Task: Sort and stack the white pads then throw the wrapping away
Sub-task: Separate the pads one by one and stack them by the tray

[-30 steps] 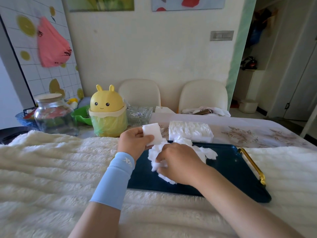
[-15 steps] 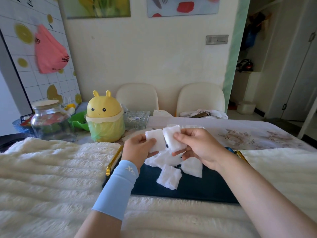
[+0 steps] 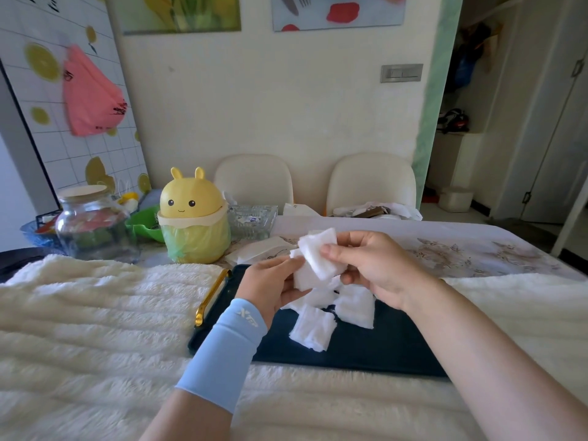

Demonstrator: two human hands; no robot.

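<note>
Above a dark blue tray (image 3: pixel 381 348) with gold handles, my two hands meet. My right hand (image 3: pixel 375 265) pinches a square white pad (image 3: pixel 319 253) and lays it against another white pad (image 3: pixel 302 278), which my left hand (image 3: pixel 270 288) holds between thumb and fingers. Several loose white pads (image 3: pixel 313 326) lie in a small heap on the tray below the hands. A flat white wrapping or paper (image 3: pixel 257 251) lies on the table behind the tray's far left corner.
A yellow bunny-shaped bin (image 3: pixel 192 218) with a green liner stands left of the tray, beside a glass jar (image 3: pixel 92 221) and a glass dish (image 3: pixel 253 218). A fluffy white cover (image 3: pixel 95 313) lies over the near table. Two cream chairs (image 3: pixel 370 183) stand behind.
My right hand lifted a pad off the heap on the tray and brought it up against the pad in my left hand. The camera tilted up and shifted.
</note>
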